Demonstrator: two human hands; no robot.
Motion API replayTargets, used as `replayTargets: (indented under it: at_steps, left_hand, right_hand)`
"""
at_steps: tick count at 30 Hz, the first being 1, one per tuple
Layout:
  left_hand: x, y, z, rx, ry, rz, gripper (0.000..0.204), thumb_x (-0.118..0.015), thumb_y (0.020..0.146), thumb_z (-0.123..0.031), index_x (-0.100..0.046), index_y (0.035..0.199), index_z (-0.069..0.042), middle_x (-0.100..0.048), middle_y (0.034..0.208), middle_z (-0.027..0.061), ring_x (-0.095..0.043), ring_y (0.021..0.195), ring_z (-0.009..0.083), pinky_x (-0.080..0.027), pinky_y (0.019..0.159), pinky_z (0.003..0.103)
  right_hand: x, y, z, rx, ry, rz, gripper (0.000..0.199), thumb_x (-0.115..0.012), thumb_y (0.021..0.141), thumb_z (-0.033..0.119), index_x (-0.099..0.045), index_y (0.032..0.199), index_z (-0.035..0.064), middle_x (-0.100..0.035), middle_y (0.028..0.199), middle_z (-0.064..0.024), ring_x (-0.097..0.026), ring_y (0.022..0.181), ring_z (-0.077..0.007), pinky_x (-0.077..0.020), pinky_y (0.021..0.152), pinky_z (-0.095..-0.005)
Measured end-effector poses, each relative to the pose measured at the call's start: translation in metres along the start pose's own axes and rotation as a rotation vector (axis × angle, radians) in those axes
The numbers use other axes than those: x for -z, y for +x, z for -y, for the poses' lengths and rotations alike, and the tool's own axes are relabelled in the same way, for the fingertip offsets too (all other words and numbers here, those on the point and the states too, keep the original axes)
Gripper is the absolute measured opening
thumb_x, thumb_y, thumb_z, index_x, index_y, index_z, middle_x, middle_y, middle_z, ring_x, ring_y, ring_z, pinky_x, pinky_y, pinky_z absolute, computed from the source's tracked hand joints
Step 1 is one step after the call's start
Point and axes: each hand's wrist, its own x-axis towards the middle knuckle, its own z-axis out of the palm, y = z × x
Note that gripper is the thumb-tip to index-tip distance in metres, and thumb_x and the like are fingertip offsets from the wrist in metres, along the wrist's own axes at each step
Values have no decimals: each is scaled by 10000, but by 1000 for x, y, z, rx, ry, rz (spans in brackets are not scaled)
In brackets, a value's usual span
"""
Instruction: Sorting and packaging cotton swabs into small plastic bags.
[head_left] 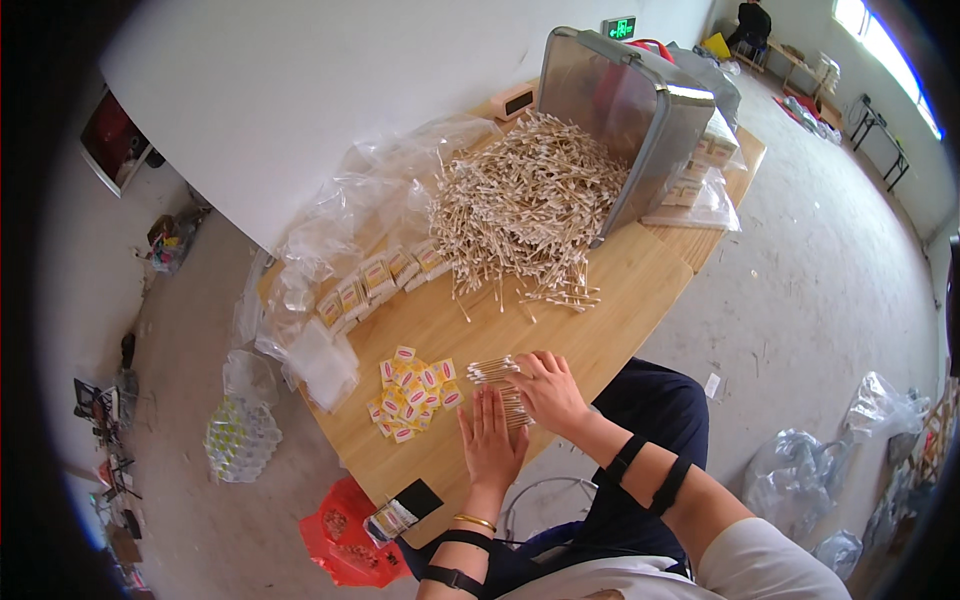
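A row of cotton swabs (pixel 491 369) lies side by side near the table's front edge. My left hand (pixel 492 438) rests flat at the lower left of the swabs, its fingers straight and close together, touching them. Around their right side my right hand (pixel 550 392) is bent, with its fingertips on the swabs; part of the row is hidden under both hands. Just left of my left hand is a loose pile of small yellow and white labels (pixel 412 393) with red ovals. A large heap of loose cotton swabs (pixel 530 200) spreads farther back.
A grey translucent bin (pixel 650 150) lies tipped on its side behind the heap. Small packed boxes (pixel 352 297) line the left, beside clear plastic bags (pixel 330 365). A black card (pixel 417 498) lies at the front corner, above a red bag (pixel 352 540). Plastic bags (pixel 795 475) lie on the floor.
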Motion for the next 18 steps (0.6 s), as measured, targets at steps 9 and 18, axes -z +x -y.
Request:
replayTargets:
  at_steps: [9, 18]
  left_hand:
    - [-2, 1, 1, 5, 6, 25, 800, -513, 950, -423, -245, 1560, 19, -258, 1627, 207, -184, 1537, 346, -64, 1234, 587]
    - [2, 3, -3, -9, 16, 1, 779, -520, 945, -431, -287, 1550, 1, -328, 1598, 188, -254, 1517, 327, -118, 1228, 596]
  right_hand:
    - [-1, -5, -6, 36, 11, 49, 320, -661, 821, 159, -691, 1139, 149, -569, 1254, -67, -484, 1241, -285, -394, 1045, -424]
    - [-5, 2, -14, -21, 101, 28, 364, -643, 825, 121, -691, 1184, 156, -567, 1284, -69, -485, 1247, -297, -391, 1040, -449]
